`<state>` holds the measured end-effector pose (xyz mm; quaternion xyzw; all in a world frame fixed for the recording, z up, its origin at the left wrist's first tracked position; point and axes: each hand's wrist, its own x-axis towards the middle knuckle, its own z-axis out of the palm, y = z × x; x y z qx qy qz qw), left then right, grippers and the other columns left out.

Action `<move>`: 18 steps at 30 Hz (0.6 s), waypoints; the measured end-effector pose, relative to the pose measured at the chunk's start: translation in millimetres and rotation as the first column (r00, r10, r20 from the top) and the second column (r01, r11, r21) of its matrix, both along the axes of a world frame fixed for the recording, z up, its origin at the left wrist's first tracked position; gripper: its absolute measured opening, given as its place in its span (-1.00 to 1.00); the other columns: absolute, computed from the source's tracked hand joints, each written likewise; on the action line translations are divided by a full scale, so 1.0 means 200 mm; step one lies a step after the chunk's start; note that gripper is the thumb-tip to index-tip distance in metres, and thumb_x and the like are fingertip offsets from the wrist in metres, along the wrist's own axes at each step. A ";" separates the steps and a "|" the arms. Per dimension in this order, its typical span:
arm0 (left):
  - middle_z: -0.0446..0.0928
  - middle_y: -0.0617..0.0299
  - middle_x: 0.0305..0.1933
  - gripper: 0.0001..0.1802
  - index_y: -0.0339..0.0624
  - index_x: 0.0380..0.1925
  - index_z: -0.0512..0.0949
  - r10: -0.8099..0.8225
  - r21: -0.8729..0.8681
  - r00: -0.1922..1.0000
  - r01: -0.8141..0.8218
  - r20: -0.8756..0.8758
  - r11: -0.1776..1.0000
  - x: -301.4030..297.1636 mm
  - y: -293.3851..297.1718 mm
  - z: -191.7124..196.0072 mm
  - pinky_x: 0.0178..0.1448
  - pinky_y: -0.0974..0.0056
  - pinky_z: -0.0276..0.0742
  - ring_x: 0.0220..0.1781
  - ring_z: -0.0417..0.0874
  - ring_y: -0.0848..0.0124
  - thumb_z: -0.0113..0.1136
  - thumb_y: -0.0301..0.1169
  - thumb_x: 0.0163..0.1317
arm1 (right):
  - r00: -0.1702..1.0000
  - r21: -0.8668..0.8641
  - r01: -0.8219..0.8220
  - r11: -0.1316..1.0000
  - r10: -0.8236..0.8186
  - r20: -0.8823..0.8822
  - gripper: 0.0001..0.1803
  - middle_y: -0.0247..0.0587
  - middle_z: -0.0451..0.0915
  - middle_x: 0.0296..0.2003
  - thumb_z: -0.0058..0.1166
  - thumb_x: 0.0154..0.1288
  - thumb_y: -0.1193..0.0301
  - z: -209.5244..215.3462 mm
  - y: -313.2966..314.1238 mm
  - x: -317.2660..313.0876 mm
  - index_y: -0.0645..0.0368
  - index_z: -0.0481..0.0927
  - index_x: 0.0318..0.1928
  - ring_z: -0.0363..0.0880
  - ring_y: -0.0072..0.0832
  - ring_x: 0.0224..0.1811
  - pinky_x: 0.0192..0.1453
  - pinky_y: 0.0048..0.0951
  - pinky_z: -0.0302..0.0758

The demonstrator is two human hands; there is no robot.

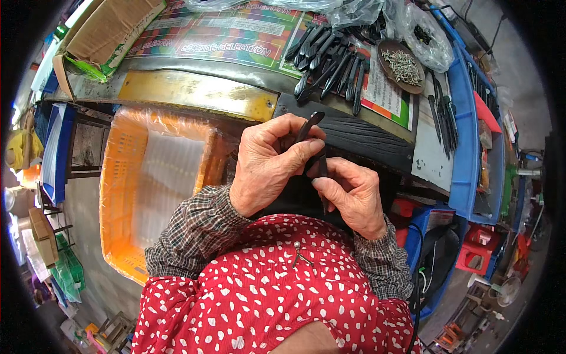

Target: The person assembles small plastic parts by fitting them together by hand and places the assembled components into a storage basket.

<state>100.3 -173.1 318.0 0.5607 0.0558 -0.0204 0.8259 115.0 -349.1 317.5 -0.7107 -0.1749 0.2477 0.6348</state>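
Observation:
My left hand pinches a slim black handle-like piece between thumb and fingers, its rounded end pointing up and away. Close beside it, my right hand is closed on a thin dark strip that points down between the hands. Whether the two are joined or separate parts cannot be seen, as the fingers cover where they meet. Beyond my hands, a pile of similar black handle pieces lies on the bench. To the right of the pile, a brown dish holds many small silvery screws or rivets.
An orange basket lined with clear plastic stands at left below the bench edge. A cardboard box sits at the far left of the bench. More slender black pieces lie beside a blue tray at right. Clear plastic bags rest at the back.

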 end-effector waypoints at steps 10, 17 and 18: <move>0.50 0.39 -0.51 -0.91 -0.34 -0.30 0.56 0.062 0.069 0.997 -0.066 0.056 0.995 0.00 -0.01 -0.04 -0.48 0.57 0.33 -0.53 0.42 0.72 0.17 -0.56 0.19 | 0.999 0.020 0.010 1.000 -0.009 -0.050 -0.79 -0.43 0.52 -0.46 0.14 0.26 0.46 -0.02 0.02 -0.01 0.34 0.57 -0.16 0.37 -0.79 -0.55 -0.52 -0.72 0.31; 0.52 0.37 -0.50 -0.89 -0.36 -0.28 0.56 0.073 0.103 0.994 -0.080 0.077 0.991 -0.01 -0.01 -0.05 -0.48 0.56 0.36 -0.53 0.45 0.71 0.17 -0.57 0.19 | 0.996 0.023 0.000 1.000 0.002 -0.084 -0.78 -0.43 0.54 -0.45 0.15 0.25 0.45 -0.02 0.02 -0.02 0.32 0.57 -0.13 0.36 -0.79 -0.54 -0.51 -0.71 0.32; 0.52 0.37 -0.50 -0.89 -0.36 -0.28 0.56 0.073 0.103 0.994 -0.081 0.076 0.991 -0.02 -0.01 -0.05 -0.48 0.56 0.36 -0.53 0.45 0.71 0.17 -0.57 0.19 | 0.995 0.018 -0.002 1.000 0.004 -0.100 -0.78 -0.43 0.55 -0.44 0.15 0.25 0.45 -0.02 0.02 -0.02 0.32 0.58 -0.13 0.36 -0.79 -0.54 -0.51 -0.71 0.32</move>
